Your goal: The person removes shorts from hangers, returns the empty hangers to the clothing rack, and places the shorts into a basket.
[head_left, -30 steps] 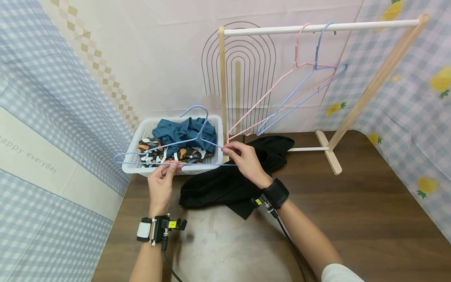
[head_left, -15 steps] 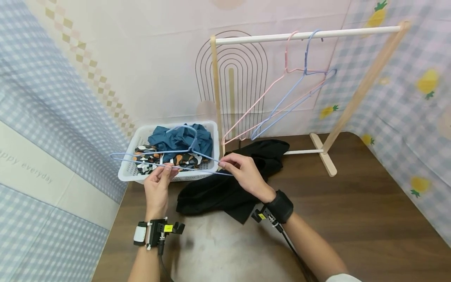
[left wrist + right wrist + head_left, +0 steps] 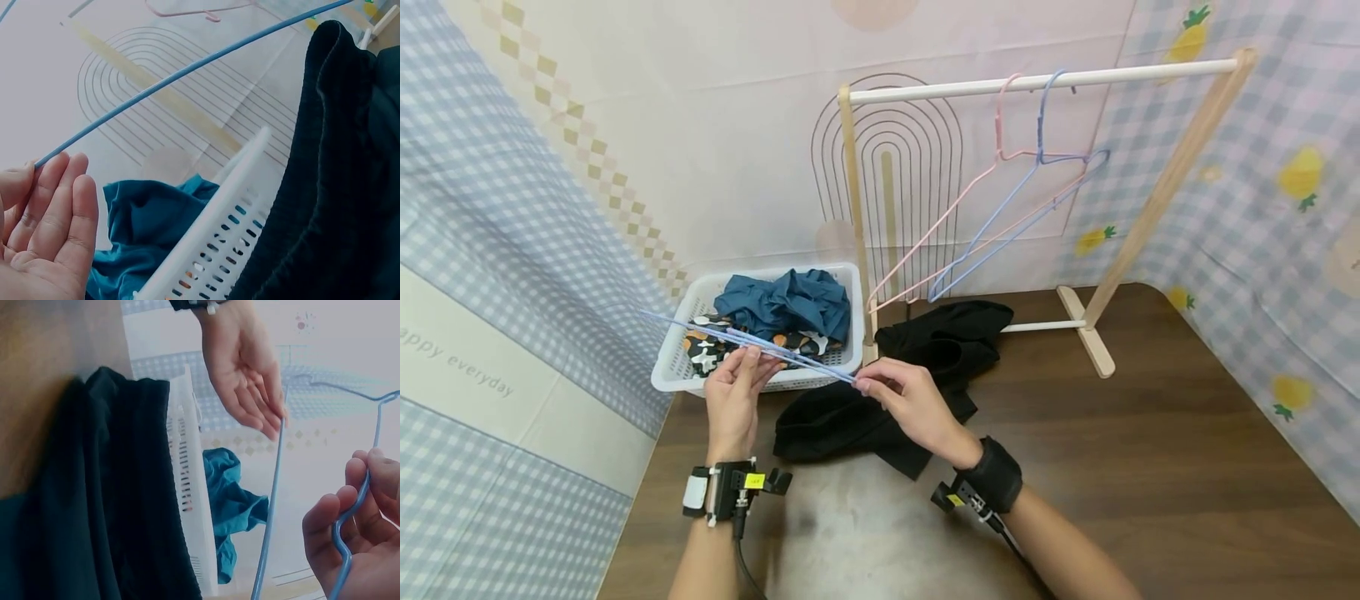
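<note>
A thin blue clothes hanger (image 3: 811, 363) is held between both hands, seen almost edge-on in the head view. My left hand (image 3: 734, 404) pinches its straight bottom bar between thumb and fingers, the other fingers loosely bent in the left wrist view. With the thumb and curled fingers, my right hand (image 3: 365, 531) grips the hanger's sloping shoulder near one end. Below the hands, a black garment (image 3: 827, 421) lies crumpled on the wooden surface. Behind the left hand stands a white basket (image 3: 664, 367) holding a teal cloth (image 3: 786, 302) and a patterned black, orange and white cloth (image 3: 700, 354).
A rack with a white rail (image 3: 925, 89) and wooden posts stands behind. From the rail hang a pink hanger (image 3: 955, 204) and another blue hanger (image 3: 992, 217). A wooden foot (image 3: 1086, 332) stands at the right. Checked curtains (image 3: 512, 208) border the left side.
The hanger has tilted from a visible triangle with its hook upward to nearly edge-on. My right hand has moved slightly down in the head view; the left still pinches the bar.
</note>
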Tool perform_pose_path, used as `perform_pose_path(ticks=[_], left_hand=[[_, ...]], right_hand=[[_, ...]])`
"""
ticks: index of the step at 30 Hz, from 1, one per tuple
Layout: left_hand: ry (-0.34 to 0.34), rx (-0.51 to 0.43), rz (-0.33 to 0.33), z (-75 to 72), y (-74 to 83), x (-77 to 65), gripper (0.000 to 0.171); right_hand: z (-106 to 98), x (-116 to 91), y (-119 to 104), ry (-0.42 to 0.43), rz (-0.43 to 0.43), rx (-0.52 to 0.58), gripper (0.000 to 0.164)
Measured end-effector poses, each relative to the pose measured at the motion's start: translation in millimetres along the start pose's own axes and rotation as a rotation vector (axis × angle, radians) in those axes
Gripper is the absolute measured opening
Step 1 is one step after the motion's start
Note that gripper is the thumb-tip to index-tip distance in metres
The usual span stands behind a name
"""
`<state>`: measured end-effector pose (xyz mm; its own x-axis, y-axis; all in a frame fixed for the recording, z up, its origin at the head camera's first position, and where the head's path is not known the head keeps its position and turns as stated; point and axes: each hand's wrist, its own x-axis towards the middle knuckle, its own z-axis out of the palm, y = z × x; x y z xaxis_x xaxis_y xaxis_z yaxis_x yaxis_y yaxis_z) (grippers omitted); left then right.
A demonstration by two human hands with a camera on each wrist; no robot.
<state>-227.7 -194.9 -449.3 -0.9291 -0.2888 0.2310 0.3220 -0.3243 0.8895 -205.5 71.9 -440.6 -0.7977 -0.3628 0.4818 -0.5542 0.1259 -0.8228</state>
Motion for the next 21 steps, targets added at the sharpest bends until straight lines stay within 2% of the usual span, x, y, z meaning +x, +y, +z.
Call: perform_pose_path(ticks=[5, 11, 17, 21], left_hand=[[0.004, -0.017, -0.022, 5.4, 2.5, 2.5, 0.017], [0.001, 0.024, -0.038, 14.5, 6.7, 4.9, 0.017], [-0.049, 0.000, -0.019, 25.3, 10.5, 7.9, 0.015], [-0.087, 0.023, 0.006, 32.6, 12.4, 9.3, 0.015]], right_hand=[[8, -7, -5, 0.016, 0.001, 0.034, 0.011], [17, -17, -11, 0.036, -0.006, 0.069, 0.009], [27, -29, -14, 0.039, 0.019, 0.122, 0.009], [34, -36, -16, 0.036, 0.035, 0.169, 0.010]])
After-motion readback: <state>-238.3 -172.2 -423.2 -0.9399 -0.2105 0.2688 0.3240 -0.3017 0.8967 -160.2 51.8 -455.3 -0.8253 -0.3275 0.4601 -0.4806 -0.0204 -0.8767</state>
